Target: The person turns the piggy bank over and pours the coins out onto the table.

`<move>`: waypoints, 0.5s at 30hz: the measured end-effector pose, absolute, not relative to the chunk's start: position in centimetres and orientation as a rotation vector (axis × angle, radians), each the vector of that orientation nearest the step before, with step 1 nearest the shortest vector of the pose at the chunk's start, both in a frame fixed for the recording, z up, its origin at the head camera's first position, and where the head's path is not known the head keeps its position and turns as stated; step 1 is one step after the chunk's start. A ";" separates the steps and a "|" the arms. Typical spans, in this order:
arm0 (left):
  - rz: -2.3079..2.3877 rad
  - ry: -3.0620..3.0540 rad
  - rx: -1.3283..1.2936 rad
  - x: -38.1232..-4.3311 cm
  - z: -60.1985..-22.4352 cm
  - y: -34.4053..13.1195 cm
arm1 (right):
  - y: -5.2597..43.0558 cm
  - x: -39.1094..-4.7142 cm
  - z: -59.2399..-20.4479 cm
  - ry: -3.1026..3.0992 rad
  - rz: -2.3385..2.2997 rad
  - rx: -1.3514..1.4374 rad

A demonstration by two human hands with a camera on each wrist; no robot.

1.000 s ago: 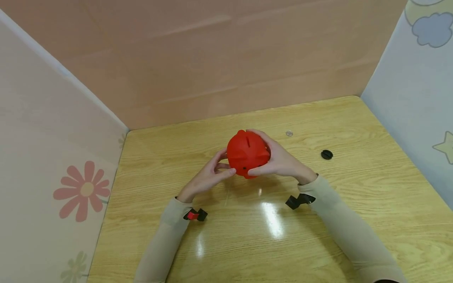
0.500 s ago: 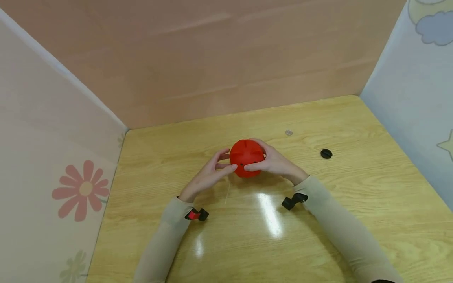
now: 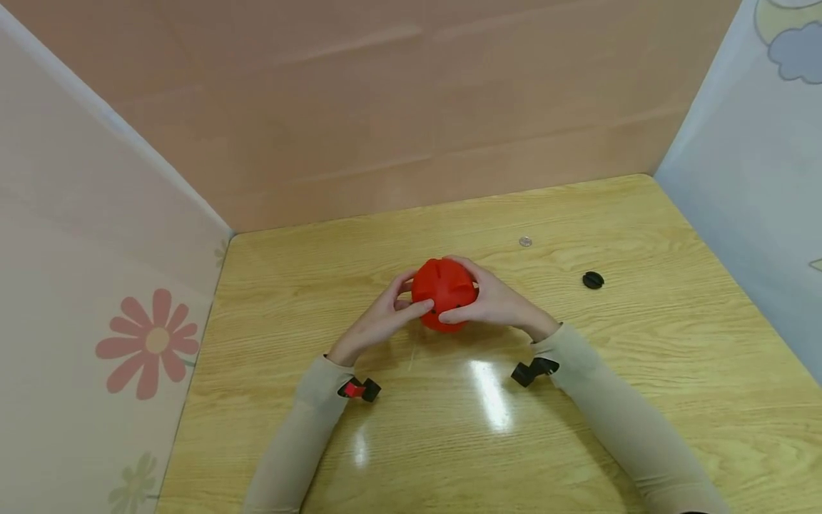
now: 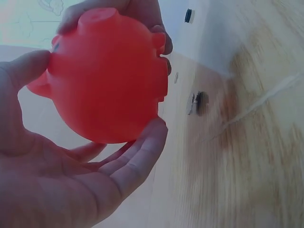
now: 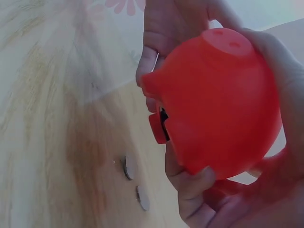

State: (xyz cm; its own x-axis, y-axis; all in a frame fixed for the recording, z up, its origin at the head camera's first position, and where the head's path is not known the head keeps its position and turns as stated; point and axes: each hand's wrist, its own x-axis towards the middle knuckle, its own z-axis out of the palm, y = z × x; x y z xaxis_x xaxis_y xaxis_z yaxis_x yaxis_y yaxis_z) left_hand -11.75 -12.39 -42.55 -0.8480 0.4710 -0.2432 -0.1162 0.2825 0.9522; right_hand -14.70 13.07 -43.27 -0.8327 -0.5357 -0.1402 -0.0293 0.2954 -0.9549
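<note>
A round red piggy bank (image 3: 444,289) is held between both hands above the wooden table, its coin slot on top. My left hand (image 3: 380,318) grips its left side, with the thumb on the front near an eye and the fingers around the underside. On the other side my right hand (image 3: 501,300) grips it, thumb across the face and fingers behind. Short feet and a dark opening (image 5: 164,118) show on the underside in the right wrist view. Below the bank, thin silvery discs like coins (image 5: 128,167) appear close to the tabletop.
A silver coin (image 3: 525,242) lies on the table (image 3: 289,285) behind and right of the hands. Farther right is a black round stopper (image 3: 593,280). A tan backdrop (image 3: 321,107) and pale printed side panels (image 3: 77,250) border the table.
Both hands have brought the piggy bank lower and slightly toward the person, and its tilt has shifted. The table's coin and black stopper have stayed in place.
</note>
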 end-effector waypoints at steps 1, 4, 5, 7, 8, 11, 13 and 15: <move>1.597 2.065 0.326 -11.8 -42.5 -12.5 | 13.1 -14.6 -43.2 2.134 -1.551 -0.519; 1.570 2.040 0.368 -11.8 -42.4 -12.7 | 13.3 -14.6 -42.9 2.111 -1.509 -0.558; 1.551 2.031 0.386 -11.7 -42.4 -12.9 | 13.4 -14.6 -42.8 2.096 -1.488 -0.579; 1.501 2.015 0.418 -11.7 -42.3 -13.2 | 13.7 -14.7 -42.7 2.047 -1.454 -0.630; 1.475 2.007 0.433 -11.7 -42.2 -13.3 | 13.9 -14.8 -42.7 2.015 -1.438 -0.659; 1.409 1.991 0.459 -11.6 -42.2 -13.5 | 14.6 -15.3 -42.9 1.889 -1.433 -0.747; 1.401 1.984 0.466 -11.7 -42.3 -13.5 | 15.0 -15.8 -43.1 1.828 -1.477 -0.759; 1.412 2.005 0.472 -11.6 -42.3 -13.5 | 15.2 -16.1 -43.3 1.898 -1.524 -0.706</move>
